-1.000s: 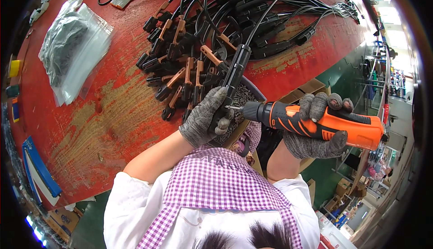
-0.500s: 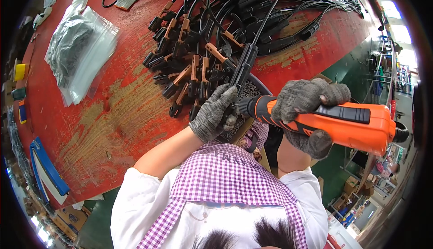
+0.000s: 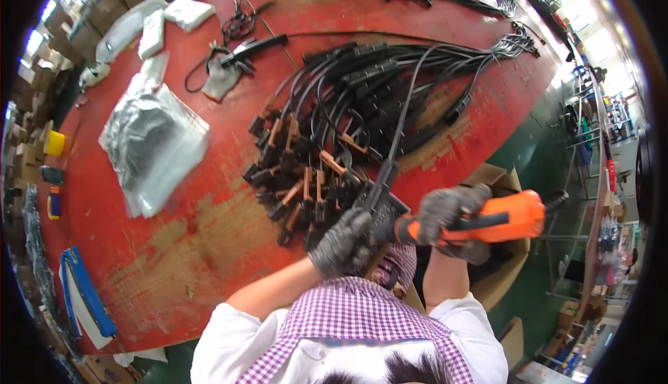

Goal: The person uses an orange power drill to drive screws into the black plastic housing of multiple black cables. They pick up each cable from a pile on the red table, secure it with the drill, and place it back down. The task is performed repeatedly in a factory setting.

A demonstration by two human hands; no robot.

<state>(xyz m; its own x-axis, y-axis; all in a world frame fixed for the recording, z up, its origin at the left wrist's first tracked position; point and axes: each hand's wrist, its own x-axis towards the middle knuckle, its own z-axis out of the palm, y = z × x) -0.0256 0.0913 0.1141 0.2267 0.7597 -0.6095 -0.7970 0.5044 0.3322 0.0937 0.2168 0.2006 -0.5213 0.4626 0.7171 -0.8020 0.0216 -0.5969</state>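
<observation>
My left hand [image 3: 342, 245], in a grey glove, is closed around the lower end of a black cable handle [image 3: 380, 187], apparently a welding electrode holder. A cable runs up from it toward the far bundle. My right hand [image 3: 452, 215], also gloved, grips an orange power screwdriver [image 3: 513, 217] lying roughly level. The tool's dark nose points left, up against the handle's lower end beside my left fingers; the exact contact is hidden. A container of small screws [image 3: 391, 210] shows just behind the tool's nose. Left of the handle is a heap of electrode holders [image 3: 306, 187] with copper-coloured jaws.
Black cables [image 3: 390, 71] fan across the worn red table [image 3: 202, 259] toward the far right. Clear plastic bags [image 3: 156, 147] lie at left, near a loose grey glove [image 3: 221, 81]. A blue-edged object [image 3: 87, 293] is at near left. An open cardboard box [image 3: 515, 259] stands right.
The view has tilted up, so the table and hands appear lower and more of the far table shows. Both hands keep their holds, with the screwdriver still at the handle's lower end.
</observation>
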